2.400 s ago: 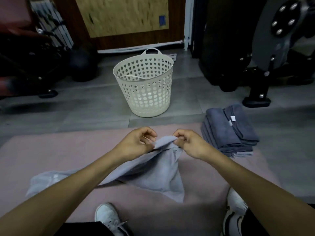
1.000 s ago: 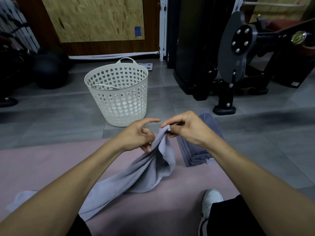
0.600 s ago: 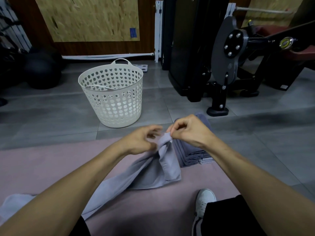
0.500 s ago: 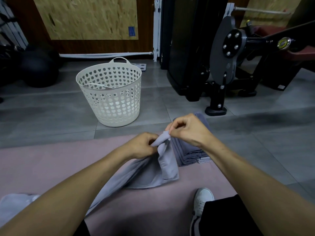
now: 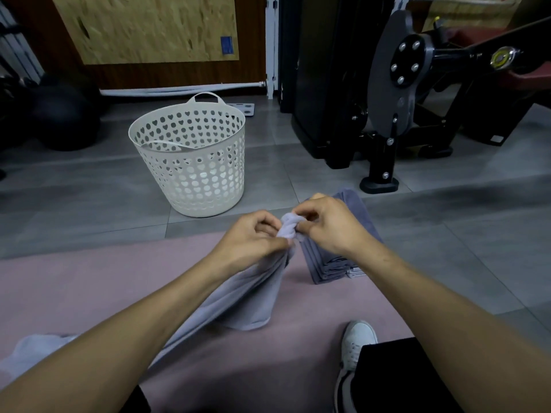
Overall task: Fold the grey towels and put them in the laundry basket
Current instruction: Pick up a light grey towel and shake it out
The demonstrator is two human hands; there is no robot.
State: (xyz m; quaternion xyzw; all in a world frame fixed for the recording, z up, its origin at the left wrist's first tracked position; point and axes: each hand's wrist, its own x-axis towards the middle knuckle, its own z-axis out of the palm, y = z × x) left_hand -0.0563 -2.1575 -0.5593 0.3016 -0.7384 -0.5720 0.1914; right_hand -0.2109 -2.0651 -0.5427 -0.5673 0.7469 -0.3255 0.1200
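A light grey towel (image 5: 238, 296) trails from my hands down across the pink mat toward the lower left. My left hand (image 5: 253, 236) grips its bunched top edge, and my right hand (image 5: 328, 225) pinches the same bunch from the right. Both hands are close together, raised above the mat. A stack of darker grey folded towels (image 5: 328, 263) lies on the mat's far right edge, partly hidden behind my right hand. The white perforated laundry basket (image 5: 190, 162) stands on the grey floor beyond the mat, up and to the left of my hands.
The pink mat (image 5: 89, 281) covers the near floor. My white shoe (image 5: 356, 341) rests on it at the lower right. A black gym machine (image 5: 387, 108) stands to the back right, its foot close to the stack. A dark ball (image 5: 62, 120) sits at the back left.
My hands have gathered the towel's top edge into a tighter bunch and shifted right, in front of the stack. The view has turned right, so the basket sits further left.
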